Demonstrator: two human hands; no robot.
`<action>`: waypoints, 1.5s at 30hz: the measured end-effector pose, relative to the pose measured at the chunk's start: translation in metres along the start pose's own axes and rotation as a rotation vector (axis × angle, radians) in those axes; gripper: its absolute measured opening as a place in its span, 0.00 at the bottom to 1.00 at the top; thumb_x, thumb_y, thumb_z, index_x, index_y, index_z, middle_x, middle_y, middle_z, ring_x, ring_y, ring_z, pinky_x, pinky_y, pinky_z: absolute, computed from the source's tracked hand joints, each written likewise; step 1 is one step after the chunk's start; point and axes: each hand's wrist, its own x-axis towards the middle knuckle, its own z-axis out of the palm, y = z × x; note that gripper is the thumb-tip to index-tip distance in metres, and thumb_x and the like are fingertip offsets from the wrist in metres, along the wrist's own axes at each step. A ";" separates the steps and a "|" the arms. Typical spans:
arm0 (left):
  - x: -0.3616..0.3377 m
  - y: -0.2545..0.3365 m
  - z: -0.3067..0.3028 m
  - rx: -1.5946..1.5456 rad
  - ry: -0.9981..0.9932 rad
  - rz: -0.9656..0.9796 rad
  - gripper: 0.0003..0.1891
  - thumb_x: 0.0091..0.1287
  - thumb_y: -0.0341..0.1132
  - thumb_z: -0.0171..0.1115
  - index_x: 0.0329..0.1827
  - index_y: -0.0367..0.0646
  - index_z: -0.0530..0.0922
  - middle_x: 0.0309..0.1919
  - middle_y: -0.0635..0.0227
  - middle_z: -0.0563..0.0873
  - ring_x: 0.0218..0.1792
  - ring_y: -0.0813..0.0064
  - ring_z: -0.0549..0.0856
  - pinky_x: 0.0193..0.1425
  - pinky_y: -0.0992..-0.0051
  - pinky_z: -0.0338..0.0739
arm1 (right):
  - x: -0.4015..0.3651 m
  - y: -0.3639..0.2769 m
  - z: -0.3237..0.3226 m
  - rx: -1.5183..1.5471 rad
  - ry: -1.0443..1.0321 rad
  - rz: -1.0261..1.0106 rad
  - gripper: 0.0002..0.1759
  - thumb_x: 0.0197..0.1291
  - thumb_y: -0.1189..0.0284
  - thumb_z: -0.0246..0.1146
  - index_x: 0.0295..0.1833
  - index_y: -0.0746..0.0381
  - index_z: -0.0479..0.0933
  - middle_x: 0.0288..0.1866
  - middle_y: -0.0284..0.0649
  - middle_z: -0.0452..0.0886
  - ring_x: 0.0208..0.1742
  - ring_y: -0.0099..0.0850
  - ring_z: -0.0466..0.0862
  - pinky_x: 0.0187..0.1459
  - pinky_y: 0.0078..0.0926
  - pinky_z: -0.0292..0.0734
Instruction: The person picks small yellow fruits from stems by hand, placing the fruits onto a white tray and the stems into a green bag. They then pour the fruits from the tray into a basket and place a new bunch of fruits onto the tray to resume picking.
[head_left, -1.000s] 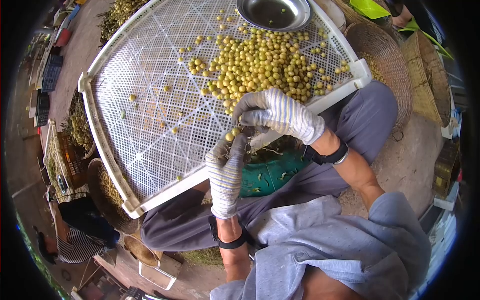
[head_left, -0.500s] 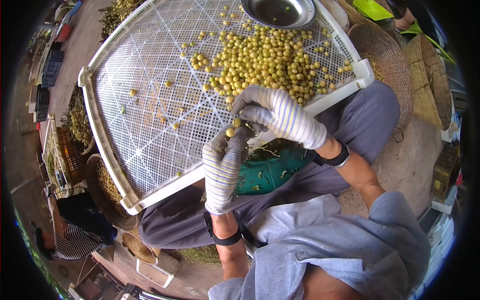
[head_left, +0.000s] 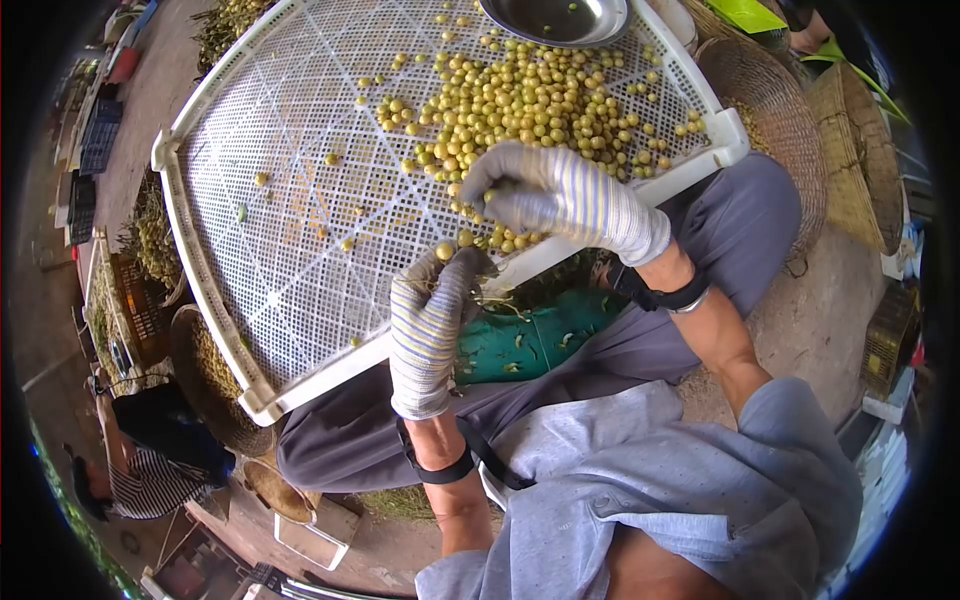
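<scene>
My left hand point(head_left: 430, 315), in a striped knit glove with grey fingertips, is closed on a thin fruit stem point(head_left: 490, 297) at the near edge of the rack. Small yellow-green round fruits point(head_left: 445, 251) show at its fingertips. Up and to the right is my right hand point(head_left: 560, 195), gloved alike, over the near edge of the fruit pile point(head_left: 530, 105). Its fingers are curled and slightly blurred, with what looks like one small fruit point(head_left: 488, 196) between them. Beneath both hands lies the white perforated plastic rack point(head_left: 300, 210), with loose fruits scattered on its left part.
A metal bowl point(head_left: 560, 15) stands at the rack's far edge. Below the hands, a green bag point(head_left: 530, 340) with stem bits rests in my lap. Woven baskets point(head_left: 775, 130) stand at right, and another basket of fruit point(head_left: 205, 370) at left. Another person point(head_left: 160, 480) is at lower left.
My hands have moved apart: the right one slightly up and right, the left one a little left and down with the stem. More fruits now show between them.
</scene>
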 end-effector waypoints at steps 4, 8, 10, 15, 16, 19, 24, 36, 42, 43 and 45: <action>0.002 -0.009 -0.004 0.088 -0.131 0.012 0.14 0.69 0.38 0.58 0.46 0.35 0.82 0.30 0.72 0.84 0.26 0.89 0.77 0.28 0.88 0.70 | 0.002 0.016 0.013 -0.215 -0.072 -0.134 0.12 0.64 0.67 0.63 0.47 0.63 0.78 0.33 0.36 0.82 0.31 0.21 0.78 0.37 0.23 0.75; -0.002 -0.007 -0.007 0.057 -0.139 -0.036 0.13 0.70 0.37 0.56 0.46 0.35 0.81 0.32 0.71 0.85 0.31 0.87 0.80 0.31 0.87 0.73 | -0.002 0.017 0.013 0.261 -0.082 0.234 0.13 0.65 0.64 0.63 0.49 0.61 0.78 0.33 0.32 0.80 0.30 0.16 0.76 0.32 0.17 0.73; -0.002 -0.008 -0.008 0.063 -0.108 -0.030 0.13 0.70 0.37 0.56 0.46 0.36 0.81 0.33 0.70 0.85 0.31 0.86 0.80 0.30 0.87 0.73 | 0.001 0.020 0.013 0.512 0.041 0.251 0.14 0.66 0.63 0.62 0.50 0.61 0.78 0.33 0.29 0.79 0.29 0.14 0.74 0.31 0.14 0.72; -0.003 -0.010 -0.002 0.140 -0.047 0.077 0.13 0.70 0.38 0.56 0.43 0.36 0.82 0.27 0.76 0.81 0.23 0.90 0.71 0.27 0.87 0.64 | 0.006 0.019 0.007 0.249 0.144 -0.050 0.16 0.64 0.62 0.64 0.50 0.61 0.77 0.34 0.29 0.78 0.29 0.16 0.73 0.30 0.12 0.66; -0.002 -0.015 -0.004 0.190 -0.075 0.195 0.13 0.70 0.38 0.56 0.43 0.36 0.82 0.26 0.75 0.81 0.23 0.90 0.72 0.27 0.87 0.65 | 0.005 0.018 0.009 0.085 0.093 -0.122 0.15 0.63 0.63 0.65 0.50 0.61 0.78 0.36 0.31 0.80 0.32 0.19 0.76 0.33 0.16 0.70; 0.001 -0.019 -0.005 0.242 -0.095 0.204 0.13 0.69 0.35 0.55 0.44 0.32 0.81 0.21 0.73 0.79 0.22 0.88 0.72 0.27 0.85 0.67 | -0.004 0.000 0.020 -0.333 -0.078 -0.093 0.15 0.59 0.67 0.67 0.50 0.60 0.81 0.44 0.39 0.84 0.42 0.35 0.85 0.46 0.30 0.78; -0.001 -0.028 0.006 0.085 -0.021 0.105 0.12 0.71 0.34 0.54 0.42 0.32 0.79 0.17 0.74 0.76 0.19 0.88 0.70 0.23 0.82 0.64 | -0.008 0.011 0.036 -0.329 0.054 -0.102 0.10 0.63 0.69 0.63 0.46 0.63 0.80 0.36 0.41 0.83 0.37 0.33 0.83 0.43 0.30 0.77; -0.060 0.005 -0.013 -0.272 0.323 -0.002 0.23 0.62 0.19 0.60 0.61 0.46 0.76 0.54 0.64 0.78 0.50 0.73 0.82 0.46 0.81 0.81 | -0.005 -0.007 -0.038 -0.036 0.533 0.047 0.08 0.62 0.72 0.65 0.46 0.60 0.78 0.32 0.32 0.80 0.30 0.21 0.78 0.33 0.19 0.76; -0.162 0.014 -0.120 0.863 1.162 0.689 0.20 0.66 0.32 0.62 0.61 0.42 0.77 0.53 0.55 0.82 0.50 0.63 0.83 0.53 0.66 0.80 | 0.018 0.007 -0.059 -1.083 0.496 -0.359 0.09 0.52 0.73 0.68 0.41 0.56 0.83 0.44 0.39 0.82 0.48 0.40 0.80 0.51 0.39 0.75; -0.181 0.023 -0.131 0.885 1.269 0.672 0.20 0.67 0.34 0.61 0.62 0.41 0.77 0.54 0.53 0.82 0.50 0.61 0.83 0.54 0.65 0.79 | 0.027 0.012 -0.055 -1.098 0.435 -0.379 0.08 0.51 0.73 0.68 0.40 0.56 0.83 0.44 0.38 0.82 0.48 0.39 0.80 0.52 0.39 0.75; -0.203 0.051 -0.138 0.435 1.449 0.678 0.16 0.70 0.34 0.58 0.57 0.36 0.80 0.54 0.52 0.82 0.50 0.61 0.83 0.52 0.68 0.79 | 0.046 0.015 -0.048 -1.139 0.308 -0.390 0.09 0.51 0.73 0.68 0.41 0.56 0.84 0.44 0.38 0.82 0.49 0.40 0.79 0.53 0.38 0.75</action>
